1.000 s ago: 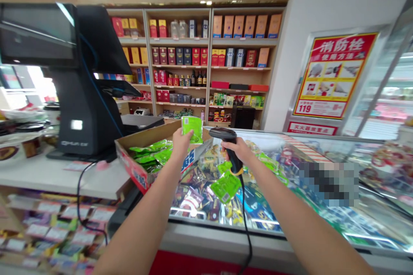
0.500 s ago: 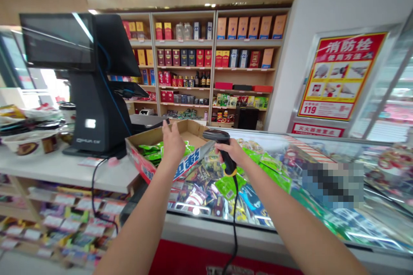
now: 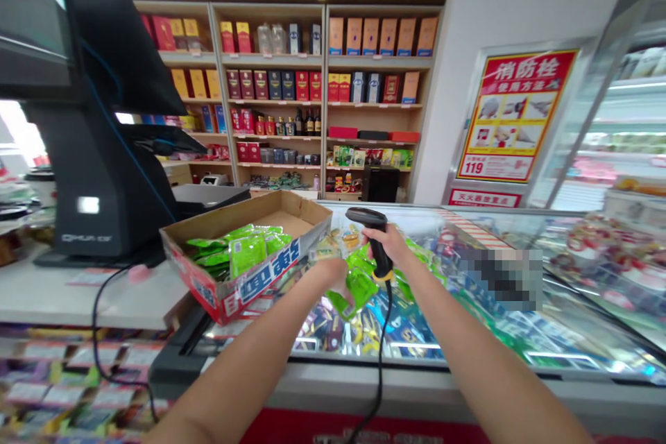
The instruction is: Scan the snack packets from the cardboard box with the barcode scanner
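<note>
My right hand is wrapped round the handle of a black barcode scanner, held upright above a glass-topped freezer. Its cable hangs down toward me. My left hand reaches down at a green packet on the glass, left of the scanner. The fingers there are blurred and partly hidden, so whether they grip the packet cannot be made out. More green packets lie behind the right hand. An open cardboard box on the left holds several green packets.
A black checkout terminal stands on the white counter at left. The freezer's glass top spans the middle and right, with packaged goods visible beneath. Behind are shelves of boxes and bottles and a red wall sign.
My left hand has moved from over the cardboard box, rightward and down to a green packet on the glass. My right hand still holds the scanner. The view has shifted right.
</note>
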`<state>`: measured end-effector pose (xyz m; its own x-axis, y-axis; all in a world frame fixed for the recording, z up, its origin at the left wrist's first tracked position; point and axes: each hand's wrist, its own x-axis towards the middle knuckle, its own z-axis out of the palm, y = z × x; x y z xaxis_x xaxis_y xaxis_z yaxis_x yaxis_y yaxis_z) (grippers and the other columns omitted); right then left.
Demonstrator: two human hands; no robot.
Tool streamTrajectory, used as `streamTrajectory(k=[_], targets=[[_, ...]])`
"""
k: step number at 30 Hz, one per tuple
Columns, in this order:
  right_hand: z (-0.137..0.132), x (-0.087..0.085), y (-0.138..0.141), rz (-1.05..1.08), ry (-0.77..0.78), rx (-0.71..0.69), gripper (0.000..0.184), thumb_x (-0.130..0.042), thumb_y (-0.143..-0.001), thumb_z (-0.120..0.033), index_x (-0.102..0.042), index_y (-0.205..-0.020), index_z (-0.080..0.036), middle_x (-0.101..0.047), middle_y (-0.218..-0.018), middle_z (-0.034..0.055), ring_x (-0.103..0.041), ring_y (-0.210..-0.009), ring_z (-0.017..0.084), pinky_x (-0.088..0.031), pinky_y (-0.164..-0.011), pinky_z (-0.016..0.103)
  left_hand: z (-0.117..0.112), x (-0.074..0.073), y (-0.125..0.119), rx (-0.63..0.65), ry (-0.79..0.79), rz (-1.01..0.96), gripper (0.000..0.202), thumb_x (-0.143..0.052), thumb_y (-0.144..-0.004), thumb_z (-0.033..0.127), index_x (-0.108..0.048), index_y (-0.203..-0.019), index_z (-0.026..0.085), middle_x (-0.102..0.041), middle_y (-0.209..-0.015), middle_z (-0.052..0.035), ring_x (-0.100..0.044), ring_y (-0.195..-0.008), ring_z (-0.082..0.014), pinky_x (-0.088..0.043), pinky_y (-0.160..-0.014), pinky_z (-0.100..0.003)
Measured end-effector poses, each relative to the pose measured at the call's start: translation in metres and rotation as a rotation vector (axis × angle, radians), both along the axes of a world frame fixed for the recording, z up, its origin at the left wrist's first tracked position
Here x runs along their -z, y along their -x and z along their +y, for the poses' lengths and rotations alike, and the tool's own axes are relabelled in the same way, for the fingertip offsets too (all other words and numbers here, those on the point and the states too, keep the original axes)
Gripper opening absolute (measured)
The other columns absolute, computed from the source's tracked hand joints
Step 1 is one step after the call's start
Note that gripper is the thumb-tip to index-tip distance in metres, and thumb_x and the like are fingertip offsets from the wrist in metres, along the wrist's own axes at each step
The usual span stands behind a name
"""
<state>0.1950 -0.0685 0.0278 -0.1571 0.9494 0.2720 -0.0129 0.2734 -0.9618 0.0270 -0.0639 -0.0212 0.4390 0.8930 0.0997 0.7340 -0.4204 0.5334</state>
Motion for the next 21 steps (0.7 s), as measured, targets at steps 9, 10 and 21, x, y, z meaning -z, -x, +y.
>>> streamTrajectory(k=[9,10,21], targets=[[0.000,0.023,-0.010,0.045,0.046,-0.063,0.025,-0.071,-0.065,-0.038,-0.061,-0.067,-0.016,-0.064,-0.056,0.0006,-0.056,-0.036,0.014,-0.044,-0.036,0.024,0.023,0.003,0.036,0.088,0.393,-0.442,0.024,-0.081,-0.053,0.032,-0.065,-0.063,0.017,-0.056,-0.052,0.0040,-0.051,-0.049,-0.0111,-0.039,-0.052,-0.022],[-0.001,0.023,-0.012,0.055,0.061,-0.069,0.024,-0.071,-0.064,-0.038,-0.061,-0.067,-0.016,-0.063,-0.057,0.0004,-0.056,-0.036,0.013,-0.044,-0.036,0.025,0.025,0.004,0.039,0.032,0.455,-0.602,0.026,-0.081,-0.055,0.033,-0.064,-0.067,0.016,-0.056,-0.053,0.0038,-0.050,-0.047,-0.0098,-0.038,-0.049,-0.021],[-0.007,0.020,-0.021,0.083,0.090,-0.091,0.026,-0.071,-0.064,-0.039,-0.062,-0.069,-0.015,-0.063,-0.055,0.0010,-0.056,-0.036,0.014,-0.043,-0.035,0.025,0.029,0.027,0.000,-0.301,0.331,-1.609,0.055,-0.079,-0.047,0.001,-0.060,-0.095,0.018,-0.071,-0.077,-0.0004,-0.068,-0.067,-0.0156,-0.057,-0.068,-0.031]])
